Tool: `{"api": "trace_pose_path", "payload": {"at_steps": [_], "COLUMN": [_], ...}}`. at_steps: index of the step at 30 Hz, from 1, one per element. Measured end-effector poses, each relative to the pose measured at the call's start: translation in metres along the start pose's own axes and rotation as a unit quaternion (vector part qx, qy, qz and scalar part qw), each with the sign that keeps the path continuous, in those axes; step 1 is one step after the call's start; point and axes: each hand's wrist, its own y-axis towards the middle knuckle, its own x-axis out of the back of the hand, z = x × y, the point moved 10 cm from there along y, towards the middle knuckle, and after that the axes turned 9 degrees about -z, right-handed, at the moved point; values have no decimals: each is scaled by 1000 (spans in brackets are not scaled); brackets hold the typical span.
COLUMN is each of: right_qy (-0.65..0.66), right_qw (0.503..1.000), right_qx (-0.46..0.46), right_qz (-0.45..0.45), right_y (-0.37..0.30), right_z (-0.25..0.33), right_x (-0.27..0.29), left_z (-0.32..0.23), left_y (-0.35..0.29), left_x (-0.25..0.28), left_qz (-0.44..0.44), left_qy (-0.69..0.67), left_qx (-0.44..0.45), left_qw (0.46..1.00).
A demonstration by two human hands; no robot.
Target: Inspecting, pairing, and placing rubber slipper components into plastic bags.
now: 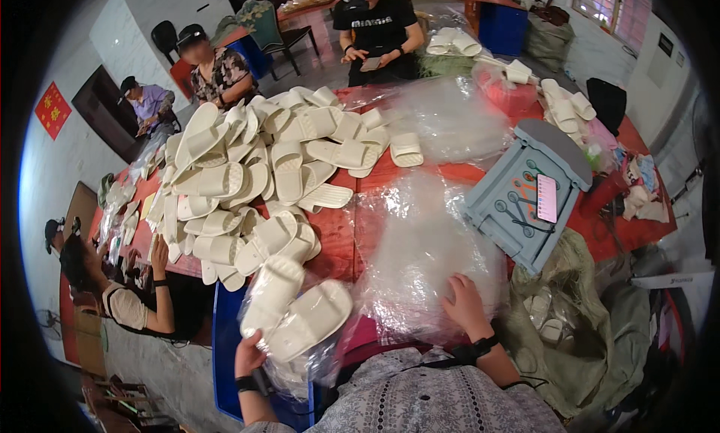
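At the table's near edge, my left hand (248, 355) is closed on a pair of cream slippers (309, 319), gripping them by the side. Clear plastic film hangs around and below the pair, which appears to be inside a bag. My right hand (466, 305) lies on a thick stack of clear plastic bags (424, 245), fingers extended over its lower right part. A large heap of cream slippers (289, 170) covers the table beyond my left hand. One loose slipper (406, 149) lies between the heap and more clear bags (450, 118).
A grey plastic stool (491, 200) with a lit phone (547, 198) lies right of the bags. Below it stands a woven sack (570, 320) with wrapped slippers. A blue bin (225, 358) is under my left hand. Several people sit around the red table (334, 238).
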Motion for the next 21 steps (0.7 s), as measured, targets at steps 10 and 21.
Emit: {"api": "trace_pose_path", "payload": {"at_steps": [10, 21], "right_qy": [-29, -37], "right_qw": [999, 999], "right_qx": [10, -4], "right_qz": [-18, 16], "right_y": [3, -1], "right_z": [2, -4], "right_x": [-3, -13], "left_z": [1, -58], "left_y": [-13, 127], "left_x": [211, -58], "left_qz": [-195, -99], "left_qy": [33, 248], "left_qx": [-72, -331], "left_qw": [978, 905]}}
